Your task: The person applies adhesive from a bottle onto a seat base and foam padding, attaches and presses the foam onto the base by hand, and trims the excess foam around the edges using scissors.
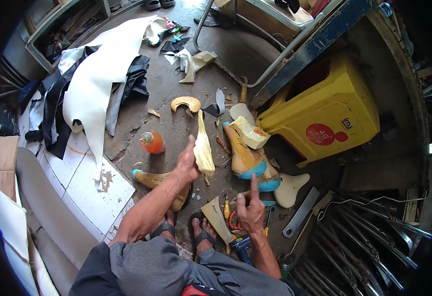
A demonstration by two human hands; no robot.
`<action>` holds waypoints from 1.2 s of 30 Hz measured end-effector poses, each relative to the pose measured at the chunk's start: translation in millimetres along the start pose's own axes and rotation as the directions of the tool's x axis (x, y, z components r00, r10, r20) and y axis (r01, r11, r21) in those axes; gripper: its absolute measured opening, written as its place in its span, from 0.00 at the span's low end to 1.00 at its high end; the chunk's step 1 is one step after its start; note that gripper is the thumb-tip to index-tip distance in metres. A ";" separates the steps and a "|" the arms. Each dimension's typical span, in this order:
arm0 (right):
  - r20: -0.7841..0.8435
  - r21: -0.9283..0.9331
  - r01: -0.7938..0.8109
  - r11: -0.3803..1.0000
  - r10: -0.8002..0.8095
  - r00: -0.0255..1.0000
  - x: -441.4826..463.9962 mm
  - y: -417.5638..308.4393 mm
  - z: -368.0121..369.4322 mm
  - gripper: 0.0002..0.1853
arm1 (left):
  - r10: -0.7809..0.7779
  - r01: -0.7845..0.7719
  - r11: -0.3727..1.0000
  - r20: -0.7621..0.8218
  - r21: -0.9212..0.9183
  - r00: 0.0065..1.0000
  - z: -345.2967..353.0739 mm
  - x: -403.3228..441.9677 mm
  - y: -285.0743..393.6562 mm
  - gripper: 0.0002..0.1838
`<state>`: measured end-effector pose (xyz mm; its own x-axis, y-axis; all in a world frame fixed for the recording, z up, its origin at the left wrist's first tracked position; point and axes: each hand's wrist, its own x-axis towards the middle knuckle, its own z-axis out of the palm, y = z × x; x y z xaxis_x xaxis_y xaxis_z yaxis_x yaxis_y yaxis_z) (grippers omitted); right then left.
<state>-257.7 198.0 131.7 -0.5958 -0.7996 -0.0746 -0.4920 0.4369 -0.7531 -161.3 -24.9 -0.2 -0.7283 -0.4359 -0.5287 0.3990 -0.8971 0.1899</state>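
Note:
My left hand (188,162) is closed around a long, pale yellow foam-like piece (203,150), which stands up between the hand and the floor's middle. With its index finger stretched forward and the other fingers curled, my right hand (250,209) is near the blue-edged brown shoe-like forms (245,153); nothing shows in it. On those forms rests a cream block (249,134). Another brown form with a blue tip (151,178) lies partly under my left forearm. A curved tan piece (186,103) lies beyond the left hand.
An orange bottle (152,142) stands left of centre. A yellow stool (324,113) lies at the right. White sheet material (102,74) spreads at the upper left. Nearer are a metal ruler (300,212), a yellow-handled screwdriver (226,209) and metal rods (364,246).

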 end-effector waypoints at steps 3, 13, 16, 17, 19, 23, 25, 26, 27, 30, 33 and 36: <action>-0.018 -0.053 -0.126 0.991 0.125 0.992 -0.8 28.0 -1.7 0.37 | 0.163 -0.137 0.981 -0.206 0.135 0.965 -4.3 46.3 17.4 0.25; 0.324 -0.377 0.034 0.926 0.097 0.941 -67.1 96.8 77.8 0.60 | 0.612 -0.004 0.593 -0.448 0.805 0.651 -16.5 83.6 2.7 0.33; 0.258 -0.324 0.003 0.946 0.086 0.962 -68.7 104.0 85.1 0.60 | 0.689 -0.013 0.478 -0.366 0.878 0.625 23.5 38.5 -5.8 0.36; 0.255 -0.323 0.001 0.946 0.085 0.963 -67.9 105.1 85.1 0.60 | 0.667 -0.063 0.468 -0.306 0.882 0.679 30.5 23.4 -5.7 0.35; 0.334 -0.246 -0.099 0.964 0.181 0.925 -63.6 107.2 82.0 0.60 | 0.635 -0.099 0.475 -0.263 0.874 0.726 23.6 9.4 -10.5 0.33; 0.314 -0.062 -0.110 0.992 0.124 0.941 -65.5 107.7 85.9 0.58 | 0.445 -0.179 0.628 -0.161 0.757 0.881 25.4 -38.8 -19.3 0.26; 0.234 0.004 -0.160 0.987 0.154 0.960 -62.5 100.9 83.9 0.58 | 0.357 -0.150 0.644 -0.122 0.750 0.926 18.9 -57.0 -26.9 0.25; 0.164 0.076 -0.197 0.977 0.183 0.969 -60.4 96.6 79.4 0.57 | 0.274 -0.118 0.658 -0.091 0.744 0.958 15.7 -64.2 -30.9 0.23; 0.212 0.104 -0.350 0.931 0.323 0.923 -52.6 85.0 66.2 0.58 | 0.255 -0.113 0.656 -0.078 0.747 0.964 12.6 -69.7 -33.5 0.23; 0.134 0.181 -0.340 0.923 0.319 0.938 -39.6 86.3 48.3 0.60 | 0.112 -0.043 0.664 -0.042 0.746 0.993 10.3 -80.1 -42.9 0.23; 0.163 0.404 -0.428 0.809 0.397 0.903 -27.4 75.1 31.6 0.58 | 0.187 -0.094 0.462 0.007 0.882 0.982 12.3 -84.8 -53.5 0.29; 0.197 0.587 -0.429 0.687 0.392 0.898 -16.2 50.1 20.3 0.57 | 0.097 0.004 0.550 -0.069 0.835 0.993 33.7 -97.8 -62.9 0.35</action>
<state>-259.8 224.5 82.0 -0.6031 -0.6282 -0.4916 0.2903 0.4011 -0.8688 -134.0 71.7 67.5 -0.6462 -0.5148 -0.5634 -0.2486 -0.5559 0.7932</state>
